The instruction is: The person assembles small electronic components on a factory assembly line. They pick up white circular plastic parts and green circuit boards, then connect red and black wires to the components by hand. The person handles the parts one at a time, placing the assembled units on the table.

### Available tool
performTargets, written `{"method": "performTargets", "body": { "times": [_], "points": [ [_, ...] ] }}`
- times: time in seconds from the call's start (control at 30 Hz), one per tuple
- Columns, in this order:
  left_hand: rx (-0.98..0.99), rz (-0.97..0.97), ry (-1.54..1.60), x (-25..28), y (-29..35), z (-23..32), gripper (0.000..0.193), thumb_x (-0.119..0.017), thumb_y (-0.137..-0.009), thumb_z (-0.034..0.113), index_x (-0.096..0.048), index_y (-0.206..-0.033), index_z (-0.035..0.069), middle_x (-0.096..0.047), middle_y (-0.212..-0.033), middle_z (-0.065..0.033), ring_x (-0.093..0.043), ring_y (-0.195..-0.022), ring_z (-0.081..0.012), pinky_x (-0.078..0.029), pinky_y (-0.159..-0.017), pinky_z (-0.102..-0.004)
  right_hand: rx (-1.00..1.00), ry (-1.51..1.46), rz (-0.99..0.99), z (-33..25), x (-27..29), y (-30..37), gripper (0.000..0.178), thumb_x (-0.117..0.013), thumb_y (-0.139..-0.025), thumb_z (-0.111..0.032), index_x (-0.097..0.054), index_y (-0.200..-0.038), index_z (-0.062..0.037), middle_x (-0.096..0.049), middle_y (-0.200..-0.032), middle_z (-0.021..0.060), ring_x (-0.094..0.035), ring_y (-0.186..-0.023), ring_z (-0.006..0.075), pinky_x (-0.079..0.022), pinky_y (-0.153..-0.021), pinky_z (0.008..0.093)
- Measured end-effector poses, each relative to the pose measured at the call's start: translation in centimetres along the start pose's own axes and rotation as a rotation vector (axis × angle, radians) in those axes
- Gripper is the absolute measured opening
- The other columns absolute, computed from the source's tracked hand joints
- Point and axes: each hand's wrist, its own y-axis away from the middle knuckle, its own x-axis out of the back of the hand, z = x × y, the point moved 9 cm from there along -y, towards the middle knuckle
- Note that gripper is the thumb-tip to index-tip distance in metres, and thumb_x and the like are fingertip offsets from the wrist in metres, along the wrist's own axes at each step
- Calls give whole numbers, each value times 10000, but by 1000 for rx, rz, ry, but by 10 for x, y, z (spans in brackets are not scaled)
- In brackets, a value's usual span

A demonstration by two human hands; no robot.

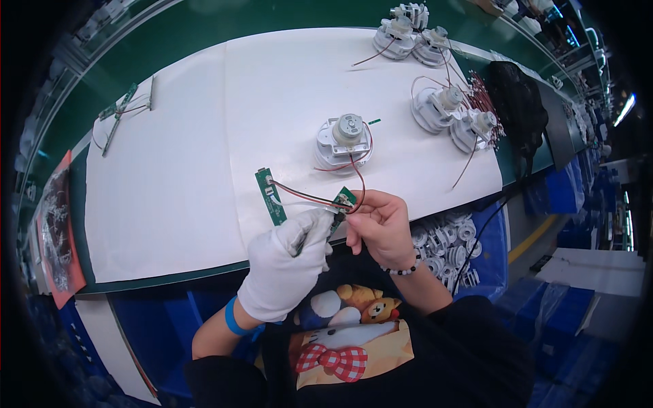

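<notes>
My left hand (287,262), in a white glove with a blue band at the wrist, is closed on a small green circuit board (346,196) near the table's front edge. My bare right hand (382,230) pinches at the board's right edge, where a red-brown wire (364,178) arrives. That wire runs back to a white motor unit (343,141) with a silver motor on top. Red, black and white wires link the small board to a longer green circuit board (262,182) lying left of it. My fingertips partly hide the small board.
More white motor units (435,109) stand at the right and far right, beside a bundle of red wires (484,109) and a black bag (517,102). Wired green boards (115,122) lie far left. A blue bin (491,248) of white parts sits below the right edge.
</notes>
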Motion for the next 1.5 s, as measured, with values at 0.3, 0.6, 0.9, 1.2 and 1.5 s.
{"method": "performTargets", "body": {
  "times": [0.3, 0.6, 0.9, 1.2, 1.5],
  "points": [
    [-264, 7, -136, 4, 6, 5, 110, -553, -867, 86, -605, -834, -6, -574, -614, -25, -531, -476, -58, -414, -415, -184, -81, 53, -77, 0, -3, 0, 274, -592, -781, 19, -550, -1042, 90, -621, -763, 111, -610, -569, 125, -519, -475, 218],
    [-19, 53, -4, 19, 4, -6, 181, -542, -888, 169, -611, -834, 10, -563, -595, -15, -519, -450, -53, -378, -397, -178, 439, 896, 37, -99, 26, -65, 225, -681, -756, -120, -621, -901, 41, -600, -715, 35, -462, -523, 2, -332, -438, 146],
    [-55, 101, -5, 28, -4, 0, 164, -550, -884, 167, -619, -888, 18, -573, -609, -13, -505, -443, -50, -391, -407, -174, -244, -71, -275, -69, 16, -45, 146, -524, -872, -101, -563, -919, 32, -554, -663, 47, -419, -442, 30, -328, -373, 160],
    [96, 58, 65, 17, -6, -8, 183, -544, -879, 151, -619, -940, -4, -590, -653, -30, -546, -553, -53, -460, -460, -207, -238, 118, -265, -46, 16, -9, 150, -566, -826, -14, -601, -940, 77, -614, -853, 131, -612, -648, 134, -526, -589, 237],
    [36, 56, 83, 9, -6, -6, 193, -554, -883, 191, -614, -923, 12, -577, -626, -16, -512, -479, -42, -390, -414, -173, -254, 432, -253, -42, 18, -1, 111, -596, -788, 45, -610, -882, 102, -626, -803, 133, -633, -629, 151, -535, -578, 228]
  ]
}}
